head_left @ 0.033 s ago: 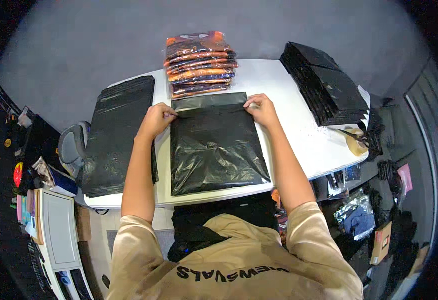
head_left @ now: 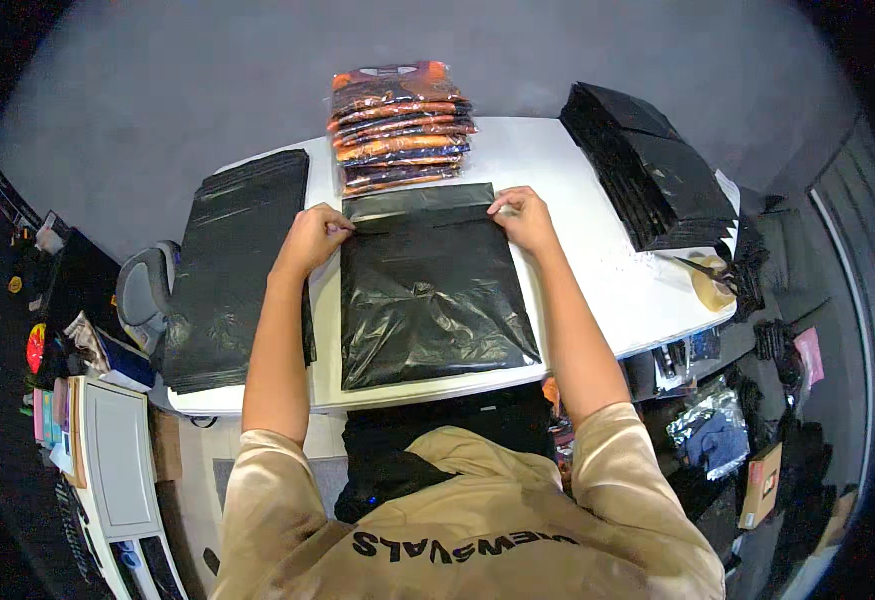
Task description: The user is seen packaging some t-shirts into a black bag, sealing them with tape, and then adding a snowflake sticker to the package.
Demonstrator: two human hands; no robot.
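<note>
A black plastic mailing bag (head_left: 428, 300) lies flat on the white table in front of me, its front crinkled and shiny. Its flap (head_left: 420, 202) stretches out at the far end, beyond the bag's mouth. My left hand (head_left: 316, 238) pinches the bag's left edge just below the flap. On the opposite edge, my right hand (head_left: 525, 219) pinches the bag at about the same height. What is inside the bag, if anything, cannot be seen.
Left of the bag lies a pile of flat black mailing bags (head_left: 233, 270). Behind it rises a stack of clear-wrapped orange and dark packets (head_left: 400, 130). A tall stack of black packages (head_left: 648, 165) fills the far right, with scissors (head_left: 703, 268) and a tape roll (head_left: 715, 290) nearby.
</note>
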